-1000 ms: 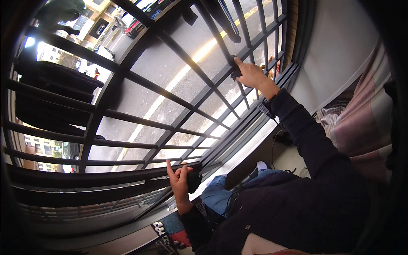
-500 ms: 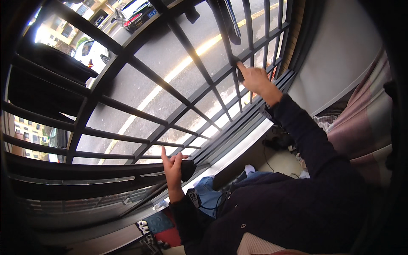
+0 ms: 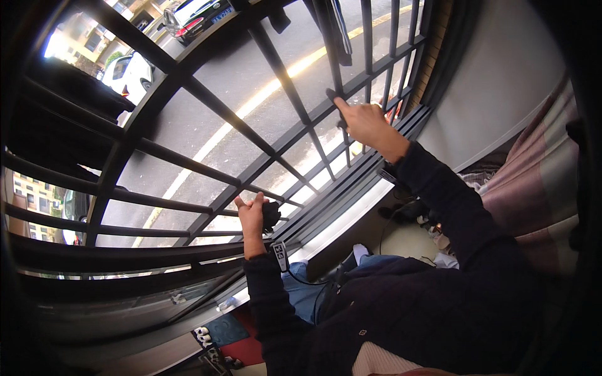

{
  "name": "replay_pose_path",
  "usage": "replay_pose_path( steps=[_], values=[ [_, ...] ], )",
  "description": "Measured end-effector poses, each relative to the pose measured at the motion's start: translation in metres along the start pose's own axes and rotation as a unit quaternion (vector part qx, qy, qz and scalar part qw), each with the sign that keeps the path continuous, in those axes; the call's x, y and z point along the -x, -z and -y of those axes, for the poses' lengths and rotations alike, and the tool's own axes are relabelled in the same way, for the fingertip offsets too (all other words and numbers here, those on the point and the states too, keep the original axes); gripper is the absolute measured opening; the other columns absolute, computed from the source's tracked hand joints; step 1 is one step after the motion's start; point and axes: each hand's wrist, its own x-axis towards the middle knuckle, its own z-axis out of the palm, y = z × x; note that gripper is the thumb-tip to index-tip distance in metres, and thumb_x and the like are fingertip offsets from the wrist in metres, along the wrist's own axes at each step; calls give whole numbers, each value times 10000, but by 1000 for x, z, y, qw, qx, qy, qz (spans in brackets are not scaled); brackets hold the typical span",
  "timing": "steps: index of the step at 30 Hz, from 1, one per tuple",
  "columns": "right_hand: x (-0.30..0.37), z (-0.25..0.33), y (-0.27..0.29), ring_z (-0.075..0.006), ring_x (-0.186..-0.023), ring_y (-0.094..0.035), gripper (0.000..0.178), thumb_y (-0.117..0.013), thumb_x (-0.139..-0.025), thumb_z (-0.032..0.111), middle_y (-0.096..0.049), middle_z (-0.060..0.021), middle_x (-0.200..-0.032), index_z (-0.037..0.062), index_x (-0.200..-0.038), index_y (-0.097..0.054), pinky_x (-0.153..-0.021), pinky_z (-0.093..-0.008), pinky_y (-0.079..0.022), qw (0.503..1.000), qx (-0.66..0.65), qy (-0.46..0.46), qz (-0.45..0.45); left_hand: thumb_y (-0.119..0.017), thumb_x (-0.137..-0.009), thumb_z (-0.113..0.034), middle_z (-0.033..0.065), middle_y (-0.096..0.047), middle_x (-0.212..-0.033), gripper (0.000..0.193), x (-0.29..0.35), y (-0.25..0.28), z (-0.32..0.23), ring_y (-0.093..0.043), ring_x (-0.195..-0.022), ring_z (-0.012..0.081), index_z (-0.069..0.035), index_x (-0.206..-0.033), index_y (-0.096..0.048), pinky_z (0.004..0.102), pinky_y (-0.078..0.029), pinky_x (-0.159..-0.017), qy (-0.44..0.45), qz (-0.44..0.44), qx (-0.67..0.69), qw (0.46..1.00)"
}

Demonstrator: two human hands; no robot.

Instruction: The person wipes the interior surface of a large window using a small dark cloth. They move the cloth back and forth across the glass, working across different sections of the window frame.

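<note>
My left hand (image 3: 252, 219) is raised by the lower part of the window grille (image 3: 273, 155), fingers bent and closed. Against its palm side is a small black crumpled thing (image 3: 271, 215), perhaps cloth; its kind does not show. Farther right, my right hand (image 3: 371, 127) reaches to the grille bars with the index finger forward and the other fingers curled. A small dark thing (image 3: 342, 120) shows under those fingers, with a dark tip beyond the index finger. Whether this thing touches the bars I cannot tell.
Dark garments hang outside the bars, one black (image 3: 63, 119) at left and one striped (image 3: 342, 37) at top. Below lies a road with a white car (image 3: 128, 75) and a black car (image 3: 194, 19). A pinkish curtain (image 3: 533, 182) hangs at right, beside the window track (image 3: 351, 172).
My left hand has risen slightly, its extended index finger now bent, and the black crumpled thing has come up with it. My right hand has shifted a little left and down along the grille.
</note>
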Motion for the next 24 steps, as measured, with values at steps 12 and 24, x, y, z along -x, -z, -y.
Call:
replay_pose_path(
  steps=[12,24],
  values=[
    [5,30,-11,-281,-685,-715,254,-558,-866,99,-698,-150,-733,30,-1106,-512,-591,-386,-538,991,135,7,-15,-696,-901,-166,131,-680,-802,399,-12,-20,-3,-674,-701,187,30,-1177,-485,295,-526,-621,-4,25,-2,1000],
    [24,14,-7,-332,-716,-709,545,-583,-794,46,-697,-166,-737,13,-1324,-463,-655,-460,-541,997,30,21,-69,-642,-907,-234,121,-693,-835,159,-30,-13,20,-690,-779,277,-97,-988,-648,383,-526,-726,-162,-66,-263,949]
  ],
)
